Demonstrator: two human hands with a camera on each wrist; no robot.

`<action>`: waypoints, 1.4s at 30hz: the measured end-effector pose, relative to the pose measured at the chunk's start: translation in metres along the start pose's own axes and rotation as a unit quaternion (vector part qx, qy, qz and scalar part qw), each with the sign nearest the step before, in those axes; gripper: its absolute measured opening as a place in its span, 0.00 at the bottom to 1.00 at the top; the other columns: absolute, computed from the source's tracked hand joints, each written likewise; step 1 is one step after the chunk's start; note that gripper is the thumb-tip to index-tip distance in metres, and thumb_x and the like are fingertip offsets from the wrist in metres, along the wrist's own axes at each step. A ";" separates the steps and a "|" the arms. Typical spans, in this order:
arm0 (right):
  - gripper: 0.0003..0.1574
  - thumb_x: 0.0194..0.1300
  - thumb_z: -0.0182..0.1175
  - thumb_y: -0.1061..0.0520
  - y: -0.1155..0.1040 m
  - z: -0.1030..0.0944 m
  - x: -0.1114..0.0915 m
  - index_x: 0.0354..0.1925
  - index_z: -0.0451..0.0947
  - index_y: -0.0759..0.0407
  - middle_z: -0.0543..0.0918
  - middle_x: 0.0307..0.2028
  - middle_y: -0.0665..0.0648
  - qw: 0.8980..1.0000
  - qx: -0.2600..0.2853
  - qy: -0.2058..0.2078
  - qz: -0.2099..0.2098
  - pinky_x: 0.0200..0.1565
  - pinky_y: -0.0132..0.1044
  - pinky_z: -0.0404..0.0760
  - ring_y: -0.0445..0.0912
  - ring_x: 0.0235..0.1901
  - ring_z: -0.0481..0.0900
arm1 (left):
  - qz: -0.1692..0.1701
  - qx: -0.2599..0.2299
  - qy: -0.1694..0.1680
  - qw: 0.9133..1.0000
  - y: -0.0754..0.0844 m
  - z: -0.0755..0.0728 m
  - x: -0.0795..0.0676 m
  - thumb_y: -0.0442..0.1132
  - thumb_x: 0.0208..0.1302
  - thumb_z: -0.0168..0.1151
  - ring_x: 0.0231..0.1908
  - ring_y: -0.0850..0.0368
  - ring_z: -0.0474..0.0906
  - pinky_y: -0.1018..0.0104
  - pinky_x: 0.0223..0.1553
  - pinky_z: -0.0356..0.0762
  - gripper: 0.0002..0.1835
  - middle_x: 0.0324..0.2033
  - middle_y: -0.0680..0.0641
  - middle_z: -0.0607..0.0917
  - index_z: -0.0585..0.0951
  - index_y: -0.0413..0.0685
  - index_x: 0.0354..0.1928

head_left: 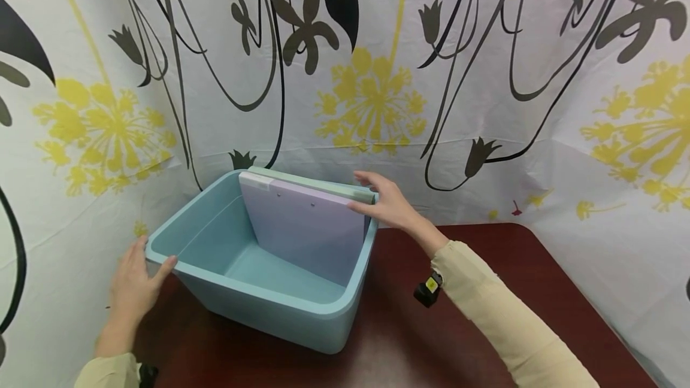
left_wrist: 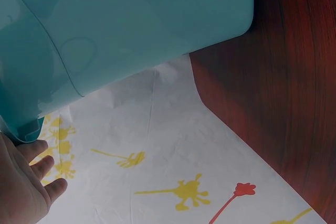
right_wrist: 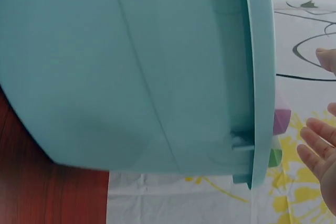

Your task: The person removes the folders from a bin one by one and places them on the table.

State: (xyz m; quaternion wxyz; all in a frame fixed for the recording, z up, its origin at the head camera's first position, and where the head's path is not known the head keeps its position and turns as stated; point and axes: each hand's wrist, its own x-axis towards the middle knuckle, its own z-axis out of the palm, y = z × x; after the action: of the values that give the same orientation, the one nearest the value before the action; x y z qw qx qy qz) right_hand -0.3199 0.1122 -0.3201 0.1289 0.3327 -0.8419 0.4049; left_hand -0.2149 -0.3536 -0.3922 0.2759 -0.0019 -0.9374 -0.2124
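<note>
A light blue plastic bin [head_left: 253, 289] sits at an angle on the table. Inside it, a lilac file folder [head_left: 309, 226] stands on edge against the back, in front of a pale green file folder [head_left: 323, 185]. My left hand [head_left: 132, 283] is at the bin's left corner, its thumb and fingers spread about the rim; in the left wrist view the fingers [left_wrist: 39, 167] look loosely extended. At the folders' right upper corner is my right hand [head_left: 393, 202], thumb and fingers apart. The right wrist view shows a gap between that hand [right_wrist: 323, 156] and the folder ends.
The dark red-brown table [head_left: 458, 316] extends to the right of the bin. A white cloth [head_left: 539, 196] with printed flowers hangs behind and at the sides. A small black device [head_left: 427, 292] is strapped at the right wrist.
</note>
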 end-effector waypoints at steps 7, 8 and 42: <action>0.38 0.55 0.64 0.52 -0.003 0.011 0.010 0.62 0.64 0.57 0.72 0.55 0.59 0.999 0.035 0.007 0.000 0.53 0.45 0.70 0.53 0.54 0.70 | -0.002 -0.009 -0.005 1.000 0.000 0.000 0.000 0.52 0.61 0.50 0.54 0.27 0.57 0.34 0.48 0.55 0.41 0.57 0.23 0.60 0.51 0.28 0.65; 0.38 0.55 0.64 0.52 -0.004 0.012 0.011 0.62 0.64 0.56 0.73 0.55 0.59 0.999 0.040 0.007 0.005 0.53 0.45 0.70 0.53 0.54 0.70 | -0.002 -0.010 -0.004 1.000 0.000 0.000 0.000 0.52 0.61 0.50 0.54 0.27 0.57 0.34 0.48 0.55 0.41 0.57 0.23 0.60 0.51 0.28 0.65; 0.29 0.53 0.65 0.55 -0.006 0.046 0.028 0.53 0.73 0.63 0.79 0.47 0.59 0.998 0.015 -0.038 0.049 0.50 0.39 0.74 0.48 0.48 0.76 | -0.009 -0.018 0.015 1.000 -0.002 0.006 -0.002 0.53 0.61 0.51 0.56 0.28 0.56 0.33 0.49 0.55 0.41 0.59 0.25 0.59 0.51 0.30 0.65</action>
State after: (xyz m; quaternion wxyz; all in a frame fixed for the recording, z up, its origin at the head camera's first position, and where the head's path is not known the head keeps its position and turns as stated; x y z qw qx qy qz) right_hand -0.3342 0.0615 -0.3324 0.0722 0.3076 -0.8555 0.4103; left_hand -0.2165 -0.3533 -0.3987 0.2884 0.0044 -0.9290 -0.2317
